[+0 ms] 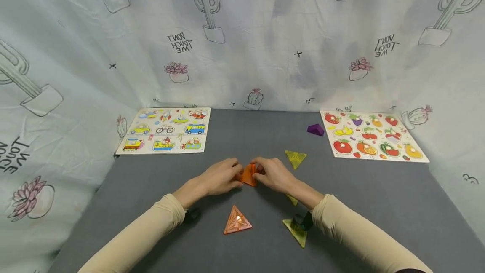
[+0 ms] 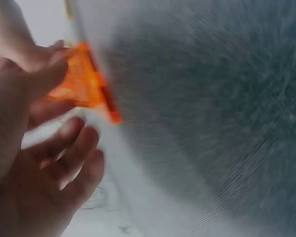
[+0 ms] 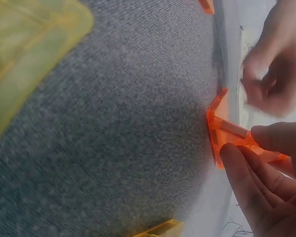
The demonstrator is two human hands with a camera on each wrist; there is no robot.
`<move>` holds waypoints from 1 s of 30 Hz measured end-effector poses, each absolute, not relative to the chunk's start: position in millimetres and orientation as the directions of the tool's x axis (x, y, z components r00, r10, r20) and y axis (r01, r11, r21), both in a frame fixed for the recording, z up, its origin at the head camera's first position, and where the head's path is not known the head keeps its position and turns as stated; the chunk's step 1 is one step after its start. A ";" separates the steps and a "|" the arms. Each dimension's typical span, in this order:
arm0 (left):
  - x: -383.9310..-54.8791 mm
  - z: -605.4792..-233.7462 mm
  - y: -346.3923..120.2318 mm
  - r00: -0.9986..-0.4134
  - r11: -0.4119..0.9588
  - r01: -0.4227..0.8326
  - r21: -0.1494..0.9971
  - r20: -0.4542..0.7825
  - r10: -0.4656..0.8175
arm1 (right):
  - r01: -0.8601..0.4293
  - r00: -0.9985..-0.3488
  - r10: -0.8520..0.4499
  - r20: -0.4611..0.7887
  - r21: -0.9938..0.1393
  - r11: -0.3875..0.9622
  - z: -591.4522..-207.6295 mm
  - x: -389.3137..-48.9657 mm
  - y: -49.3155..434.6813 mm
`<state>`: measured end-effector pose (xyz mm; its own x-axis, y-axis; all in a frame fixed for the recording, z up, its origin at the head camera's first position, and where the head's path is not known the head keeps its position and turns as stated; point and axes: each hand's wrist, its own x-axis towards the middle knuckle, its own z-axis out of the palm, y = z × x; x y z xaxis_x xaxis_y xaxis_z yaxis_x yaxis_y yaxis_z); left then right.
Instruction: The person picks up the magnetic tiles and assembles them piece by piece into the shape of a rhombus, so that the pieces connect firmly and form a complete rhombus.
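Both hands meet over the table around an orange translucent tile piece (image 1: pixel 248 175), with panels standing at an angle to each other. From the right, my right hand (image 1: pixel 276 174) pinches one panel between thumb and fingers, plain in the right wrist view on the orange piece (image 3: pixel 222 131). My left hand (image 1: pixel 221 176) is at the piece's left side; in the left wrist view its thumb and forefinger close on the orange panel (image 2: pixel 86 81), the other fingers loosely bent. The left hand (image 3: pixel 276 69) is blurred in the right wrist view. A flat orange triangle tile (image 1: pixel 236 221) lies nearer me.
Yellow triangle tiles (image 1: pixel 295 158) lie to the right, one partly under the right forearm, another (image 1: pixel 297 233) by the right wrist. A purple piece (image 1: pixel 315 129) sits farther back. Picture puzzle boards stand at the back left (image 1: pixel 166 132) and back right (image 1: pixel 373 136), before a printed cloth.
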<state>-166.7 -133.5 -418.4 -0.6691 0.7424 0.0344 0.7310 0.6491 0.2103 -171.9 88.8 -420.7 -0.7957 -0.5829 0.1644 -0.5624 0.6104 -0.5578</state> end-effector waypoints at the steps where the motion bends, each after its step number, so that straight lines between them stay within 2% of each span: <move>1: -161.7 -415.6 -134.6 -0.660 0.642 0.731 0.231 0.001 0.752 | -0.562 -0.797 -0.582 0.160 -0.551 0.617 -420.3 -172.6 88.7; 4: -144.1 -407.7 -135.8 -0.599 0.610 0.743 0.276 -0.133 0.790 | -0.562 -0.800 -0.579 0.157 -0.533 0.632 -418.7 -174.2 88.9; 7: -128.7 -406.9 -135.1 -0.522 0.561 0.793 0.237 -0.209 0.827 | -0.567 -0.806 -0.568 0.170 -0.499 0.655 -417.6 -174.8 88.4; 9: -122.2 -408.7 -134.7 -0.498 0.538 0.822 0.186 -0.222 0.838 | -0.570 -0.809 -0.559 0.183 -0.476 0.670 -417.4 -174.1 88.4; 11: -119.8 -411.2 -135.8 -0.501 0.536 0.831 0.150 -0.216 0.838 | -0.577 -0.808 -0.554 0.198 -0.453 0.680 -417.4 -173.2 88.4; 16: -128.0 -411.8 -148.8 -0.569 0.605 0.772 0.197 -0.210 0.795 | -0.577 -0.810 -0.552 0.198 -0.437 0.690 -417.9 -171.6 89.1; 20: -142.4 -408.5 -166.5 -0.669 0.701 0.673 0.235 -0.210 0.713 | -0.592 -0.798 -0.567 0.203 -0.438 0.676 -416.6 -172.6 90.3; 25: -164.0 -409.8 -174.8 -0.800 0.820 0.543 0.181 -0.185 0.571 | -0.617 -0.776 -0.593 0.215 -0.453 0.643 -416.3 -173.6 92.0; 30: -181.2 -416.7 -157.8 -0.860 0.868 0.454 0.200 -0.157 0.486 | -0.629 -0.764 -0.610 0.211 -0.457 0.629 -417.5 -172.5 91.5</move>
<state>-181.2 -157.8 -416.7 -0.8598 0.4860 -0.1568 0.4543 0.8682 0.1997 -172.5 91.5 -417.5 -0.7640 -0.6097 0.2113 -0.6287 0.6294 -0.4567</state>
